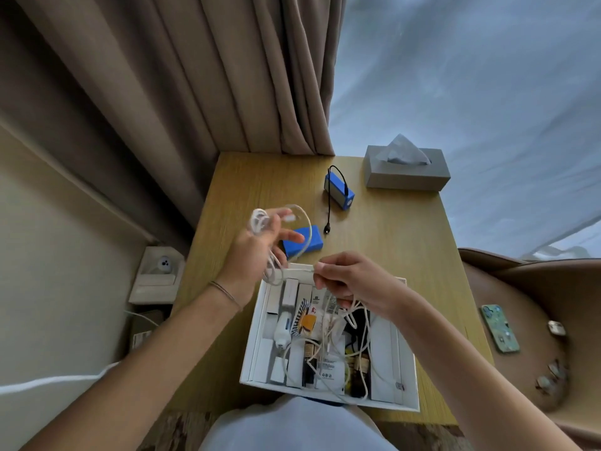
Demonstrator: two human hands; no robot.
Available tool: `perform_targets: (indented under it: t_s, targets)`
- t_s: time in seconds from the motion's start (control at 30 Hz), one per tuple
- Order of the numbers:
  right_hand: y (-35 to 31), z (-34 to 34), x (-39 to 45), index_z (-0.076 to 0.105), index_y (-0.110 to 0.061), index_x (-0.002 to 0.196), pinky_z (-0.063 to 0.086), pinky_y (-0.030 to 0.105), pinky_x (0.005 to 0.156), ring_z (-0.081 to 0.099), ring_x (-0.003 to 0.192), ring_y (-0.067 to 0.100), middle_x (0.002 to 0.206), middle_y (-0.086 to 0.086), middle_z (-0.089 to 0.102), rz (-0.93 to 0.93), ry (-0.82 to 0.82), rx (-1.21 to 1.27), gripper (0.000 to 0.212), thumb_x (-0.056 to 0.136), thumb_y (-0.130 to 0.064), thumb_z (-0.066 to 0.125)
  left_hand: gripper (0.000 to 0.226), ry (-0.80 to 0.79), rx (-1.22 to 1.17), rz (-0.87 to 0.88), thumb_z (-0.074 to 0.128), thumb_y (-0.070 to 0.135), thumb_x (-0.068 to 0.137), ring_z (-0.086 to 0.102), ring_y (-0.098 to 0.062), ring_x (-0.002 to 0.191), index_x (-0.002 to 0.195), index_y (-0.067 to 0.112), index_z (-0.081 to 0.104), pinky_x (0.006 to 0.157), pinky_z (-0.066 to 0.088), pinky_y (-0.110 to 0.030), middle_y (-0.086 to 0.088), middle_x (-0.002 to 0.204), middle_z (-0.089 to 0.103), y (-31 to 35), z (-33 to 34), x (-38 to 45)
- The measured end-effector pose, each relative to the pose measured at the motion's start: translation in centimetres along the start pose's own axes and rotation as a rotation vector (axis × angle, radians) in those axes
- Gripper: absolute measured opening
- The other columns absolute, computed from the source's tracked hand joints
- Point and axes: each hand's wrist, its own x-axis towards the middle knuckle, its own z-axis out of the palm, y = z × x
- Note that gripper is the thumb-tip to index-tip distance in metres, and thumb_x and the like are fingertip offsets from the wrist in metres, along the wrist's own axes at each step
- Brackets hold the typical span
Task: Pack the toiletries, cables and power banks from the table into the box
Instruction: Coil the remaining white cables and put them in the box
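I've got the white cable (294,237) strung between both hands, above the box's (410,397) far edge; my left hand (260,245) has loops wound round its fingers, which are spread loose, not clenched; my right hand (349,281) pinches the run near one end, w/ more slack hanging from it down into the box. It'll be light, limp, a bit springy; coils will prob. pop open if I let go, so best gripped across the whole bundle, not by the plug. The box is already crowded w/ toiletries and cables. Two blue power banks are left on the table (390,242): the flat one (304,244) just beyond my left hand, the other (338,192) further back w/ a black cable (329,211) attached; those look rigid, heavier, easy to grab by the sides.
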Motion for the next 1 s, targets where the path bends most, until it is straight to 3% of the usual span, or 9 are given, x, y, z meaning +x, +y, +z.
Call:
perform_targets:
  t_s: [0.13,0.27,0.4,0.5,0.57,0.63,0.7,0.87,1.0]
  targets:
    - [0.3,1.5,0.5,0.070,-0.012,0.076,0.044,0.026,0.050,0.051,0.050,0.010,0.058,-0.001,0.059,-0.170,0.202,0.015,0.031,0.102,-0.026,0.058,0.029,-0.126,0.239,-0.003,0.044,0.031,0.105,0.068,-0.015,0.068,0.118,0.016,0.066,0.051,0.054,-0.026,-0.013,0.098,0.071,-1.8,2.6,-2.2]
    - [2.8,2.9,0.5,0.069,0.002,0.086,0.045,0.030,0.044,0.059,0.052,0.027,0.069,0.027,0.062,-0.262,0.310,0.026,0.022,0.096,-0.017,0.066,0.035,-0.407,-0.006,-0.209,0.050,0.039,0.100,0.073,-0.023,0.076,0.120,0.014,0.064,0.056,0.056,-0.027,-0.008,0.094,0.074,-4.1,2.9,-3.0]
    - [5.0,2.3,-0.2,0.073,0.004,0.092,0.056,0.049,0.067,0.067,0.073,0.045,0.085,0.025,0.070,-0.182,0.404,-0.030,0.020,0.087,-0.014,0.077,0.014,-0.680,-0.042,-0.287,0.068,0.018,0.093,0.068,-0.022,0.087,0.106,0.021,0.069,0.070,0.056,-0.027,-0.008,0.097,0.070,-6.0,1.9,-2.6]
    - [5.7,1.4,-1.2,0.078,-0.002,0.091,0.053,0.052,0.082,0.065,0.088,0.043,0.097,0.026,0.067,-0.120,0.407,-0.109,0.026,0.080,-0.026,0.083,0.014,-0.625,0.079,-0.318,0.070,0.014,0.091,0.063,-0.016,0.072,0.104,0.015,0.065,0.060,0.052,-0.025,-0.003,0.080,0.065,-7.3,1.5,-2.2]
    - [6.2,0.3,-1.9,0.076,-0.005,0.088,0.049,0.034,0.071,0.063,0.074,0.025,0.084,0.017,0.070,-0.090,0.391,-0.068,0.021,0.082,-0.024,0.081,0.014,-0.558,0.140,-0.329,0.063,0.011,0.095,0.057,-0.016,0.065,0.108,0.006,0.065,0.056,0.050,-0.026,-0.004,0.072,0.062,-8.0,1.4,-1.9]
    - [6.7,-0.9,-2.9,0.074,-0.008,0.089,0.044,0.021,0.067,0.059,0.067,0.008,0.072,-0.003,0.071,-0.071,0.407,0.027,0.007,0.092,-0.005,0.068,0.015,-0.517,0.209,-0.325,0.055,0.005,0.098,0.055,-0.015,0.061,0.103,0.005,0.069,0.057,0.049,-0.027,-0.006,0.068,0.059,-8.7,1.1,-1.7]
    - [7.2,-2.1,-3.8,0.073,-0.008,0.093,0.044,0.019,0.063,0.056,0.069,0.011,0.072,-0.010,0.070,-0.056,0.457,0.084,0.020,0.095,0.004,0.058,0.018,-0.513,0.248,-0.343,0.052,0.004,0.099,0.055,-0.013,0.060,0.098,0.008,0.070,0.061,0.049,-0.029,-0.005,0.067,0.057,-9.4,0.7,-1.8]
    - [8.2,-3.3,-5.5,0.073,-0.006,0.096,0.043,0.025,0.064,0.058,0.073,0.016,0.080,0.006,0.068,-0.061,0.534,0.118,0.025,0.096,0.007,0.052,0.014,-0.523,0.367,-0.389,0.056,0.018,0.101,0.053,-0.009,0.057,0.099,0.015,0.069,0.057,0.051,-0.025,0.002,0.062,0.055,-11.6,0.5,-2.3]
    - [8.9,-3.2,-5.9,0.073,-0.007,0.094,0.042,0.025,0.064,0.058,0.074,0.018,0.080,0.008,0.067,-0.047,0.556,0.154,0.027,0.097,0.008,0.051,0.008,-0.457,0.526,-0.345,0.058,0.024,0.099,0.054,-0.014,0.063,0.097,0.021,0.065,0.063,0.049,-0.030,0.001,0.068,0.060,-13.9,1.3,-2.9]
